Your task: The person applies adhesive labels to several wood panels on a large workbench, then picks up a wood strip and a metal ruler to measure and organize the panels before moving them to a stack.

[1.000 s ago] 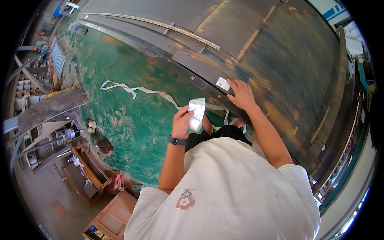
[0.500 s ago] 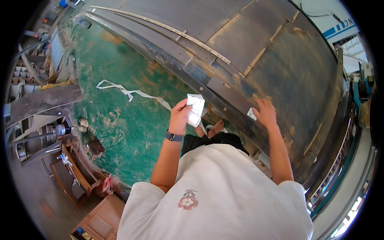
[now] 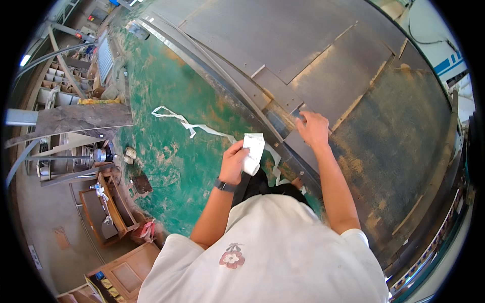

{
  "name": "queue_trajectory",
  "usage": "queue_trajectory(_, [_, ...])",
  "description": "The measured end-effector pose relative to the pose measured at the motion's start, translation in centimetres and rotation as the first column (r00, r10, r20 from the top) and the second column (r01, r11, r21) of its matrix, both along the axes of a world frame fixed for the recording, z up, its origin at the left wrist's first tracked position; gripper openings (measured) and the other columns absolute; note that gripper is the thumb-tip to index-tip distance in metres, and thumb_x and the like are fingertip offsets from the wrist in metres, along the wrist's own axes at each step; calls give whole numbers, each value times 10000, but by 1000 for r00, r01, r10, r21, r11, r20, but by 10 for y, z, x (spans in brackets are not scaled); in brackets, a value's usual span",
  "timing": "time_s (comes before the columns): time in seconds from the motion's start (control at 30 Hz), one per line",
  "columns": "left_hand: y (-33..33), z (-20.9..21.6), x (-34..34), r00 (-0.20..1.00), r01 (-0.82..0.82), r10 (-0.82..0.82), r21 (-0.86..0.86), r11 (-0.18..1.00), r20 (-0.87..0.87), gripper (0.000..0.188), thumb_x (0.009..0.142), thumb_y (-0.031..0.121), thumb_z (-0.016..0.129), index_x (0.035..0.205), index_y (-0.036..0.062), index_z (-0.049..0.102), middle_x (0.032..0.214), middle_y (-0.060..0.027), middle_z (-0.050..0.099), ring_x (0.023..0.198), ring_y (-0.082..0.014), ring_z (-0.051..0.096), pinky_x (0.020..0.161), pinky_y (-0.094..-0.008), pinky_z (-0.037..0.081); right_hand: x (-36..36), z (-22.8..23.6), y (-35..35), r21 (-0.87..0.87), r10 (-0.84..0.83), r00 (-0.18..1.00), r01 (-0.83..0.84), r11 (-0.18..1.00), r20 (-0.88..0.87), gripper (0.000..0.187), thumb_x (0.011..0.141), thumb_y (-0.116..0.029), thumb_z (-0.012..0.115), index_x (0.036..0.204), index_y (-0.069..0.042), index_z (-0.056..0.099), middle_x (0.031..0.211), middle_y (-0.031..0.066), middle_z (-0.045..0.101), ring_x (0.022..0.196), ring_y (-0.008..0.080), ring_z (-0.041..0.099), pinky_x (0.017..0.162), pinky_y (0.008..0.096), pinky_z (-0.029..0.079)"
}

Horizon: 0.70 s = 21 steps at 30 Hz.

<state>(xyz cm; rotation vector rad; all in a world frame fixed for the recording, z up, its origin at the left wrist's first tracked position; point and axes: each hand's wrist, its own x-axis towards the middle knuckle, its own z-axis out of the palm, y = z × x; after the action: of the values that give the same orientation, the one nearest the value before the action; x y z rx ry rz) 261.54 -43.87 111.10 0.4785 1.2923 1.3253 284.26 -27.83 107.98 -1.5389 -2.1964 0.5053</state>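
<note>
My left hand (image 3: 233, 162) is closed on a folded strip of white labels (image 3: 253, 147), with a dark watch on that wrist. A long white paper strip (image 3: 212, 130) runs across the green floor, passes behind the hand and dangles in zigzags beside my legs. My right hand (image 3: 314, 130) reaches over the dark panels, fingers partly spread and fingertips at the edge of a narrow grey panel piece (image 3: 283, 91). No label shows at its fingers. The large grey panels (image 3: 328, 65) lie side by side on the machine bed, with sawdust along their seams.
The bed's dark metal edge (image 3: 217, 83) runs diagonally before me. Sawdust marks the green floor (image 3: 177, 166). To the left are an open wooden drawer (image 3: 108, 207), a brown cabinet (image 3: 126, 270) and machinery (image 3: 96, 154). A white machine housing (image 3: 439, 35) stands at the far right.
My right hand has moved left and farther along the panels; the small white label between its fingers no longer shows. My left hand still holds the folded labels. The view has shifted.
</note>
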Motion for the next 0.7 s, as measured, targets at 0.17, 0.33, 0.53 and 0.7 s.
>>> queue_trajectory(0.17, [48, -26, -32, 989, 148, -149, -51, 988, -8, 286, 858, 2, 523, 1123, -22, 627, 987, -64, 667, 840, -132, 621, 725, -272, 490, -86, 32, -22, 186, 377, 869, -333, 925, -321, 278, 771, -258, 684, 962, -57, 654, 956, 124, 642, 911, 334, 595, 809, 441, 467])
queue_trajectory(0.33, [104, -42, -110, 944, 330, -329, -66, 942, 12, 288, 853, -20, 557, 1126, -23, 651, 1020, -64, 663, 869, -127, 620, 756, -261, 487, -151, 18, 18, -118, 300, 883, -363, 924, -362, 198, 774, -234, 669, 862, -57, 665, 858, 109, 638, 840, 316, 598, 736, 422, 471])
queue_trajectory(0.53, [155, -46, -198, 897, 435, -442, -135, 890, -25, 358, 864, -43, 516, 1218, -31, 572, 1072, -74, 643, 939, -132, 599, 838, -268, 465, -199, -49, 107, -718, -638, 393, -89, 690, -662, 206, 907, -222, 538, 976, -47, 620, 848, 88, 643, 854, 280, 622, 720, 420, 481])
queue_trajectory(0.7, [174, -49, -225, 881, 460, -471, -161, 873, -41, 345, 867, -24, 516, 1207, -24, 580, 1037, -62, 641, 903, -128, 595, 809, -272, 468, -210, -90, 157, -614, -520, -661, -112, 781, -541, 322, 975, -176, 429, 1229, 22, 420, 1073, 167, 583, 1043, 319, 591, 901, 411, 498])
